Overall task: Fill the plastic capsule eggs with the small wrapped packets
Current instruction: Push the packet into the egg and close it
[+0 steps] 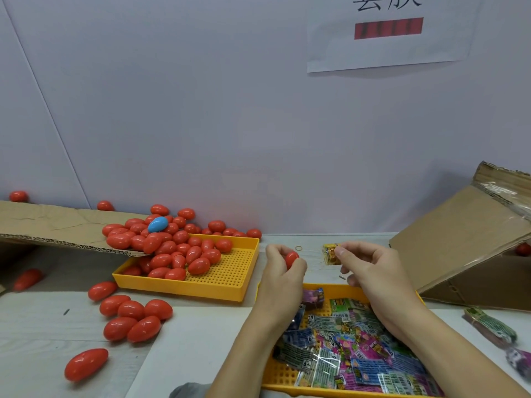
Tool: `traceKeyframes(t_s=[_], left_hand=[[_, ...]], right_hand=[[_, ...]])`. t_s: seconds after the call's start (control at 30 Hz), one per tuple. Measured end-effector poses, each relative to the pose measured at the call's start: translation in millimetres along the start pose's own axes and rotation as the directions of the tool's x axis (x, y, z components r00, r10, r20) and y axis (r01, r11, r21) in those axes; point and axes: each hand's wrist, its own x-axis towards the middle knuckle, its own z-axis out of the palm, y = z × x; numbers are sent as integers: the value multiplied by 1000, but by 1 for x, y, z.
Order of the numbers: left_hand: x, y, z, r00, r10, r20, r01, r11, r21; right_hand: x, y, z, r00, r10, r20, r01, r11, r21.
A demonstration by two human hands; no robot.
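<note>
a pale wall [201, 110] fills the back of the room, with a white paper sign [388, 33] stuck high on the right. below it runs the light surface [57, 328]. a cardboard box [459, 248] lies tipped on its side at the right edge, and a flat cardboard flap [57, 225] reaches in from the left, its end resting over the far yellow tray [230, 280].

that tray holds a heap of red capsule eggs [178, 251], lying every which way, with one blue egg [157, 224] on top, its long axis tilted up to the right. more red eggs have spilled loose on the surface [132, 317], most with their long axes running low-left to high-right.

nearer, a second yellow tray [287, 374] is piled with small wrapped packets [359, 349], flat and overlapping; both forearms cross above it and hide part of the pile. a banded bundle of packets [491, 328] lies on the surface to the right.

the left hand [283, 271] has its grip closed round one red egg [291, 259], held above the surface between the trays, long axis near upright, leaning slightly right. the right hand [370, 268] pinches a yellow packet [332, 254] at its right edge, just beside the egg but apart from it. a small rubber band [299, 248] lies on the surface behind them.
</note>
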Motion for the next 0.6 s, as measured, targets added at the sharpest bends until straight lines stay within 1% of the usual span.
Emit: traceKeyframes(t_s=[0.1,0.17,0.3,0.4,0.6], left_hand=[[0,-1,1,999,-24,41,23,999,33],[0,-2,1,999,5,42,-7,999,42],[-1,0,-1,999,46,12,-45,997,-68],[-1,0,-1,998,63,23,-60,994,-94],[-1,-1,-1,997,76,27,-70,983,-171]], right_hand=[[1,1,0,999,-28,-36,27,999,-20],[1,1,-1,998,-51,-35,50,998,-31],[-1,-1,0,993,-120,14,120,990,-78],[-4,-2,1,985,-165,45,169,981,-95],[-5,-2,1,979,-188,75,195,976,-102]])
